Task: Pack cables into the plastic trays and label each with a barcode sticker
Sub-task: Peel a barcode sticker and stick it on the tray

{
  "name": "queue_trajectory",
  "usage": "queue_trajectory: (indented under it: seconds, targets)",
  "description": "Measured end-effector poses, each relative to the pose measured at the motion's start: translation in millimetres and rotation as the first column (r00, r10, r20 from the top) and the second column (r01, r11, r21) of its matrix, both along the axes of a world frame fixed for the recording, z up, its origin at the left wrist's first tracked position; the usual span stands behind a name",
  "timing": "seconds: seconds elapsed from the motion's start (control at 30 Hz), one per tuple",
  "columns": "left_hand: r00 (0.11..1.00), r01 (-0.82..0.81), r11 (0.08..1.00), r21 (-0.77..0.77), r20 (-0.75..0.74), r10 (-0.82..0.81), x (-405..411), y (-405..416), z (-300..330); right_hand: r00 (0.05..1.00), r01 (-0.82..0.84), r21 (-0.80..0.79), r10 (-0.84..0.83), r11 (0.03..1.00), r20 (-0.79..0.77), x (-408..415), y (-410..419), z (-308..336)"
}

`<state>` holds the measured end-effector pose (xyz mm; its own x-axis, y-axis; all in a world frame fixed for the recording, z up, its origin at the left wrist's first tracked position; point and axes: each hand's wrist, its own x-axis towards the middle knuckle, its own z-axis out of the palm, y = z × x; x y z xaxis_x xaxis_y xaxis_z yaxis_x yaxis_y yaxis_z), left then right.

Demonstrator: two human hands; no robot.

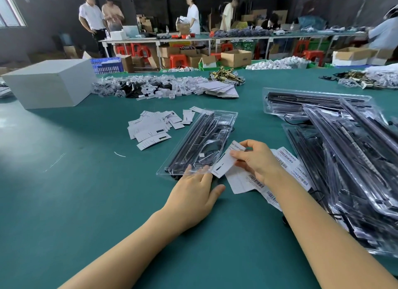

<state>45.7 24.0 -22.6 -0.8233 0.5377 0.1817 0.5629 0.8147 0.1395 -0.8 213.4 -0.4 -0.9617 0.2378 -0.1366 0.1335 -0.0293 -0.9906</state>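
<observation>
Our left hand [193, 188] presses flat-fingered on the clear tray [200, 142] holding black cables, while beside it our right hand [256, 159] pinches a white card [224, 162].

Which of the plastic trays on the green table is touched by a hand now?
The single tray lying apart at the centre: the left hand rests its fingertips on its near edge. The other trays are heaped at the right, untouched.

Both forearms are bare to the frame's edge; left hand [195, 188] and right hand [257, 160] wear nothing.
</observation>
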Motion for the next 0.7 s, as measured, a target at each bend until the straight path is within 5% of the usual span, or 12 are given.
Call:
queue_trajectory:
  seconds: [0.23, 0.4, 0.7]
  targets:
    - [0.998, -0.043, 0.995, -0.087, -0.053, 0.038, 9.0, 0.7, -0.3, 0.998, 0.058, 0.114, -0.056, 0.992, -0.018, -1.8, -18.9, -6.5]
    - [0.996, -0.077, 0.994, -0.08, -0.039, 0.074, 15.4, 2.2, -1.6, 0.992, 0.09, 0.633, -0.01, 0.769, -0.128, 0.6, -33.8, -9.2]
    - [0.994, -0.106, 0.991, -0.085, -0.009, 0.105, 20.3, 3.7, -2.7, 0.947, 0.278, 0.487, -0.151, 0.828, -0.283, 6.8, -45.0, -21.2]
